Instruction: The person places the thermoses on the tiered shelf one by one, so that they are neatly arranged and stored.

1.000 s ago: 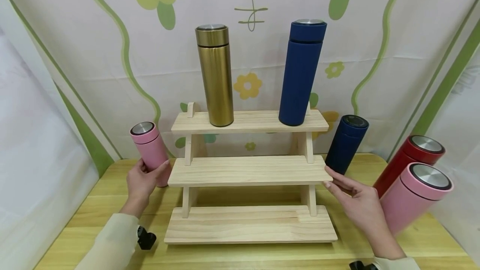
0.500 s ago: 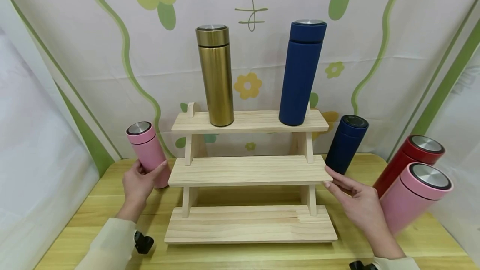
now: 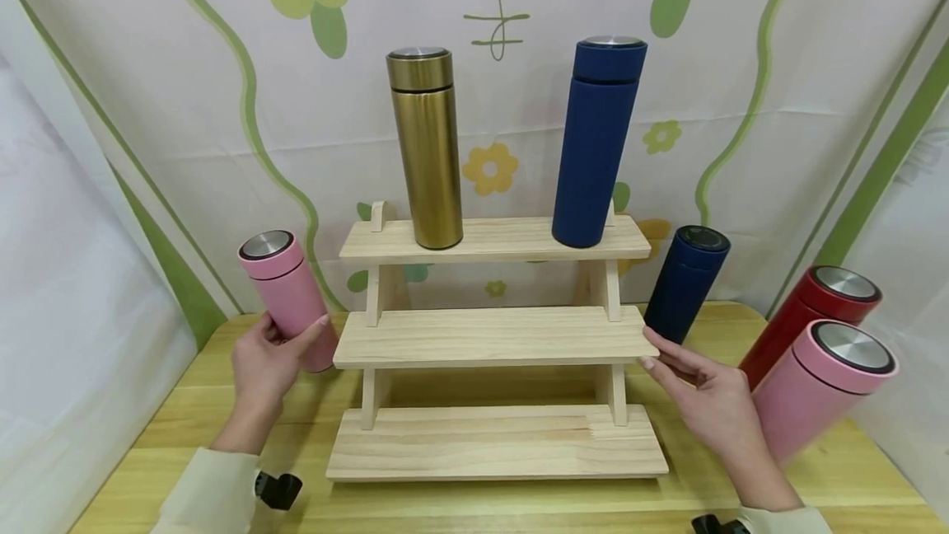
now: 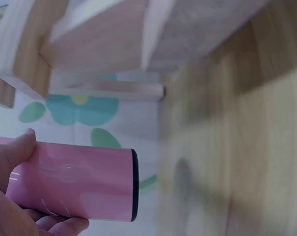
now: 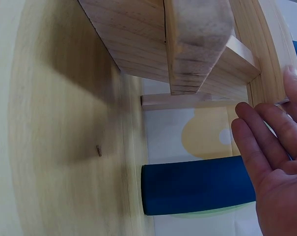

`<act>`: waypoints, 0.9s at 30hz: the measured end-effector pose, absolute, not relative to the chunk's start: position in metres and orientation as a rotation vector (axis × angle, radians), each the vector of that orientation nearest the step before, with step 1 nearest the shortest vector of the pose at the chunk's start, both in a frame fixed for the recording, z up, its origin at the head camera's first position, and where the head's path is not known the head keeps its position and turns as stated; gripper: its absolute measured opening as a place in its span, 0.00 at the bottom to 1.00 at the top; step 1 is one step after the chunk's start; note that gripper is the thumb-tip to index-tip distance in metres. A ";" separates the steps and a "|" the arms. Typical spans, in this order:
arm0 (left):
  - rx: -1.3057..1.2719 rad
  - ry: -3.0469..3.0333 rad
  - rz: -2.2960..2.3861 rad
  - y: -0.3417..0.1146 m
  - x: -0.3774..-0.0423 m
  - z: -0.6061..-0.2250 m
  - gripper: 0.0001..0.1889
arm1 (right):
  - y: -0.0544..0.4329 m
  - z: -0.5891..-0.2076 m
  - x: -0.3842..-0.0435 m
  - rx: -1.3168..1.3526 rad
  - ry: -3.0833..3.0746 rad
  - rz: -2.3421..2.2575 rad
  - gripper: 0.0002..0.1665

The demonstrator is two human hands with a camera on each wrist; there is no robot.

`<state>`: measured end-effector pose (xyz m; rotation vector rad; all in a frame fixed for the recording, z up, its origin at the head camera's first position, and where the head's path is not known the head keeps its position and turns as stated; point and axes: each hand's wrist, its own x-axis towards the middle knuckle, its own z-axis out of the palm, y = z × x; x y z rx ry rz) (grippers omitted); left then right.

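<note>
My left hand (image 3: 263, 361) grips a pink vacuum flask (image 3: 292, 295) with a steel-topped lid, left of a three-tier wooden display stand (image 3: 493, 338). In the left wrist view the flask (image 4: 84, 179) lies between thumb and fingers, its dark base a little apart from the tabletop. At the stand's right side, my right hand (image 3: 712, 402) holds the front corner of the middle shelf between thumb and forefinger. The right wrist view shows its other fingers (image 5: 256, 142) extended beside the stand (image 5: 197, 49). A gold flask (image 3: 426, 155) and a tall blue flask (image 3: 599, 147) stand on the top shelf.
Behind the right hand stands a shorter dark blue flask (image 3: 685, 283). Farther right are a red flask (image 3: 804, 320) and a second pink flask (image 3: 815, 394), close to the right forearm. A patterned cloth (image 3: 489, 105) hangs behind the wooden table (image 3: 445, 509).
The left hand has moved left with the pink flask, whose top leans farther left and sits slightly higher. My right hand stays at the middle shelf's corner.
</note>
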<state>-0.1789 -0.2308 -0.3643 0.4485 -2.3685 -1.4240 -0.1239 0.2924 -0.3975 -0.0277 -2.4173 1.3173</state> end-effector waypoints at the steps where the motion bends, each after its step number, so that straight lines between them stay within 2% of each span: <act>1: 0.447 -2.365 -1.427 -0.230 -0.178 -0.362 0.37 | 0.293 -0.397 -0.124 -0.029 -2.417 1.318 0.26; 27: 0.397 -2.376 -1.343 -0.228 -0.149 -0.330 0.33 | 0.293 -0.398 -0.125 -0.045 -2.431 1.306 0.27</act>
